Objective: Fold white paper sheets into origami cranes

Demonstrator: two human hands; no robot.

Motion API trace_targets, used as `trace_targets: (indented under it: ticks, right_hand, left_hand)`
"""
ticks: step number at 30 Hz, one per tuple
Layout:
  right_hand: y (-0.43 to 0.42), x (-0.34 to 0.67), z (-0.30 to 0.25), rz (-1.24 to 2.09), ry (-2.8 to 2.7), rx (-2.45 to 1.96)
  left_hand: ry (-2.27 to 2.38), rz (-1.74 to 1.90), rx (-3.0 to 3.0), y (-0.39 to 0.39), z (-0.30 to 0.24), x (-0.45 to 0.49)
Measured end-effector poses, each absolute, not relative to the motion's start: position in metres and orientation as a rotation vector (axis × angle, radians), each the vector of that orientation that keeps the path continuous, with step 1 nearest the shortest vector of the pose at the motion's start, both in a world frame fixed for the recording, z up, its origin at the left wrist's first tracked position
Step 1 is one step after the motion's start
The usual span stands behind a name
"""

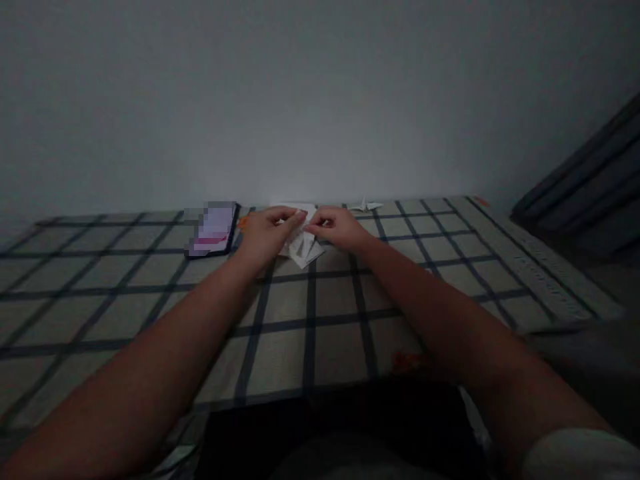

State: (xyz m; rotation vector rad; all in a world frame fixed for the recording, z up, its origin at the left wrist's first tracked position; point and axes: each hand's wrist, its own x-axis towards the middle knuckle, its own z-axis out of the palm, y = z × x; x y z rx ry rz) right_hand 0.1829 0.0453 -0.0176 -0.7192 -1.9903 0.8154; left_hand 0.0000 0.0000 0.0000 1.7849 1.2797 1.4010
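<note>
Between my two hands is a white piece of folded paper (304, 251), creased, with a pointed corner toward me. My left hand (269, 230) pinches its left side between thumb and fingers. On the right side, the thumb and forefinger of my right hand (337, 227) are closed on the same paper. The fingers cover part of its upper folds. Another flat white sheet (295, 205) lies just behind, partly hidden by my hands. A small white paper crane (367, 205) rests beyond my right hand.
A phone (215, 230) with a lit, partly blurred screen lies left of my hands. Something orange (243, 223) shows beside my left hand. The checked tablecloth (285, 360) reaches the pale wall (320, 100). Dark striped fabric (590, 180) hangs at the right.
</note>
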Motion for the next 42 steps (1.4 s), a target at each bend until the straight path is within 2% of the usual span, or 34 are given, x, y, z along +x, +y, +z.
trace_targets:
  ticks: [21,32,36,42]
  right_hand:
    - [0.041,0.181,-0.014,0.838,-1.983,-0.758]
    - [0.049,0.187,-0.015,0.563,-1.904,-0.754]
    - [0.052,0.185,-0.020,0.621,-1.933,-0.732]
    - [0.052,0.185,-0.022,0.912,-1.846,-0.742]
  left_hand:
    - [1.267,1.429,1.744,-0.001,0.003,0.001]
    - [1.095,1.244,1.426,0.008,-0.011,0.004]
    - [1.058,1.293,1.377,0.009,-0.012,0.004]
    - [1.031,1.320,1.319,0.004,-0.009,0.005]
